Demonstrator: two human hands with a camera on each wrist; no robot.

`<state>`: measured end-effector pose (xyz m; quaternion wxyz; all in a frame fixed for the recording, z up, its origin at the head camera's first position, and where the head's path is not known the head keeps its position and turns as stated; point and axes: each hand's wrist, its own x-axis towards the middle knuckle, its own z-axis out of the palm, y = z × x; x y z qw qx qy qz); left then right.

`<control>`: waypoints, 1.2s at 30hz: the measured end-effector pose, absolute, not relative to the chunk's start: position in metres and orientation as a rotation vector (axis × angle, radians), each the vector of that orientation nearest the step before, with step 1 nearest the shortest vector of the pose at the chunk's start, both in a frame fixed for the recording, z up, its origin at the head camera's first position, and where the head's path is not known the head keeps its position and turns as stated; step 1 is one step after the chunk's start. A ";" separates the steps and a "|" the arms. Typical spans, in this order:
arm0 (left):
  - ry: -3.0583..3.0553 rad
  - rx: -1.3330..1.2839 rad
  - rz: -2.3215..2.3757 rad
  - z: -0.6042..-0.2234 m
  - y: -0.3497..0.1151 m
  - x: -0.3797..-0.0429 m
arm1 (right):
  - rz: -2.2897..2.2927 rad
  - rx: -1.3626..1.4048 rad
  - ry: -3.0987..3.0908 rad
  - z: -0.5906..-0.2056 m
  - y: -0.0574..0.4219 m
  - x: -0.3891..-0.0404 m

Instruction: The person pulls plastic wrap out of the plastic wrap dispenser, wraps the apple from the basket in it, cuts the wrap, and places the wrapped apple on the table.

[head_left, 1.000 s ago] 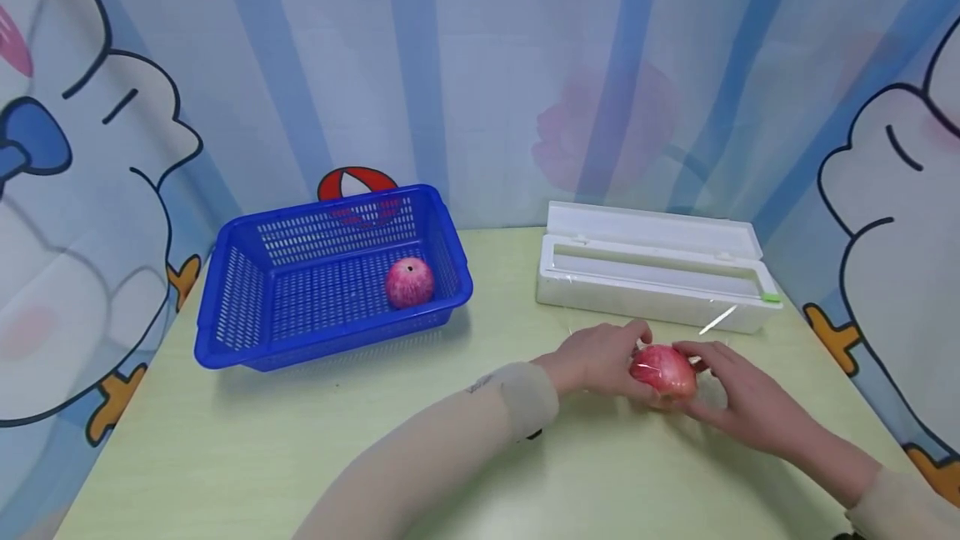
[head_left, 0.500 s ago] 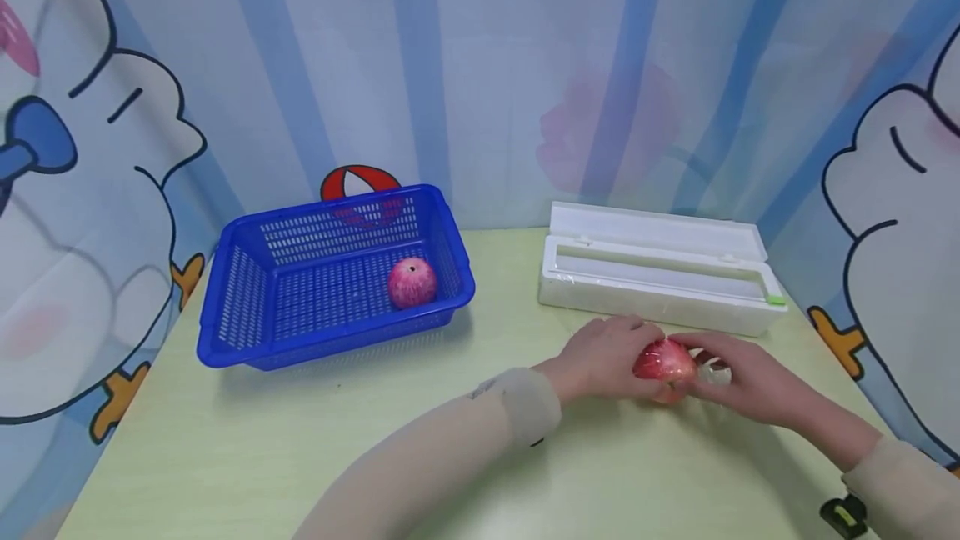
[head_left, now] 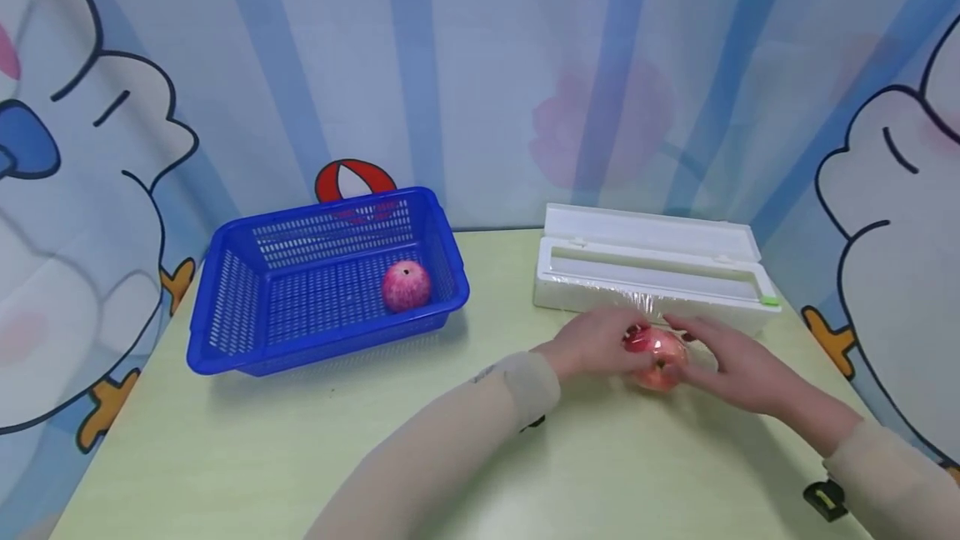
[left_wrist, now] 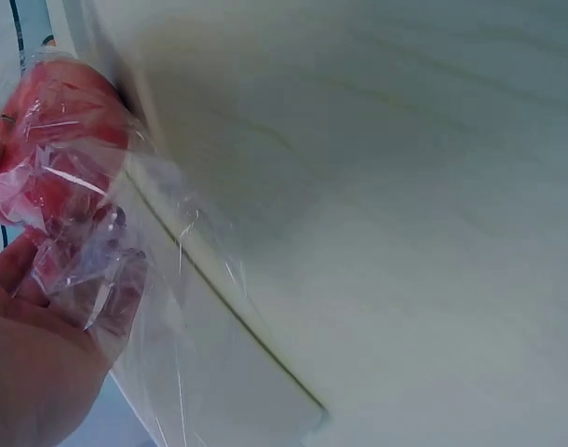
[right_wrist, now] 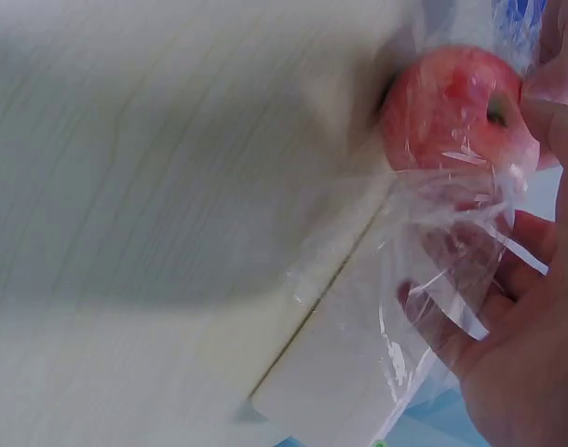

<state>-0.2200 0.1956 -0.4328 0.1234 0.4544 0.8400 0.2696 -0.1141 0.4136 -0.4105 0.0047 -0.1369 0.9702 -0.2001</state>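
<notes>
An apple (head_left: 660, 357), red and partly wrapped in clear plastic wrap (right_wrist: 452, 251), is just in front of the white wrap box. My left hand (head_left: 595, 340) grips its left side, thumb in front. My right hand (head_left: 742, 363) is at the other side; its thumb touches the apple near the stem hollow, while its fingers spread apart behind the film. In the left wrist view, crinkled film covers the apple (left_wrist: 65, 140) and my left fingers. The film stretches from the apple toward the box.
The white plastic-wrap box (head_left: 585, 297) stands at the back right, lid raised, with a green slider (head_left: 769, 301) at its right end. A blue perforated basket (head_left: 300, 340) on the left holds another apple (head_left: 407, 286). A patterned curtain (head_left: 487, 65) hangs behind the pale table (head_left: 337, 457).
The apple has turned so its stem hollow faces the front, and it has moved slightly toward the box. My right fingers have spread wider. The basket and box have stayed put.
</notes>
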 end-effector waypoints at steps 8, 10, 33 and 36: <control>2.566 1.357 0.618 -0.433 0.202 -0.229 | -0.215 -0.706 3.358 -0.430 0.411 -0.108; 2.604 1.350 0.554 -0.432 0.203 -0.229 | -0.217 -0.725 3.383 -0.435 0.411 -0.108; 2.830 1.490 0.258 -0.439 0.200 -0.227 | -0.530 -0.666 3.305 -0.435 0.418 -0.134; 2.867 1.501 0.241 -0.441 0.201 -0.226 | -0.601 -0.657 3.275 -0.432 0.418 -0.135</control>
